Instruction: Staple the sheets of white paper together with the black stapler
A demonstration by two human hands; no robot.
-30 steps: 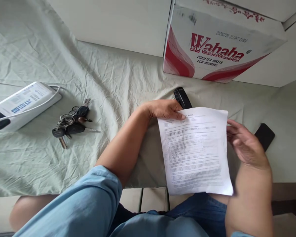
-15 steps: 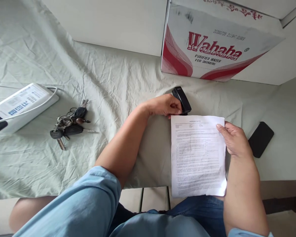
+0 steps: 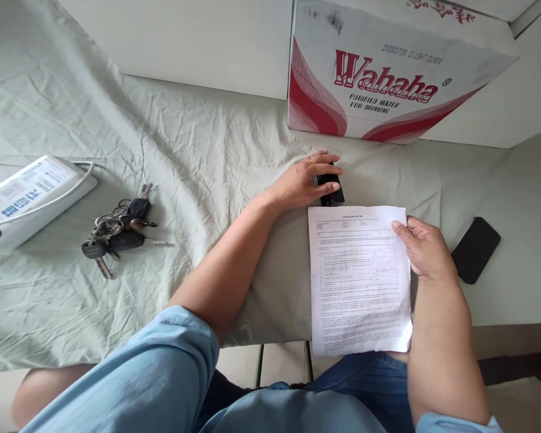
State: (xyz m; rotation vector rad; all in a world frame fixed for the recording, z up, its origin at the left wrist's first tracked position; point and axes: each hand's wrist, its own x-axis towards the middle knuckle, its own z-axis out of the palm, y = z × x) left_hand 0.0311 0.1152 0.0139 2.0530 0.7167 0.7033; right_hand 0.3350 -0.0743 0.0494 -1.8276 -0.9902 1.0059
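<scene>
My left hand lies over a small black stapler, fingers apart and stretched across its top. The thumb rests on the near part of the stapler, and the hand covers much of it. A printed sheet of paper, headed in small capitals, has its top edge close to the stapler's near end. With the thumb on top, my right hand pinches this sheet at its upper right edge. The lower end of the paper reaches past the table edge over my lap.
Keys on a ring lie at the left beside a white power strip with a cable. A black phone is right of my right hand. A Wahaha water carton stands at the back on the cloth-covered table.
My left hand has gone from closed fingers beside the stapler's near end to spread fingers over its top. My right hand still holds the paper. The view has shifted slightly.
</scene>
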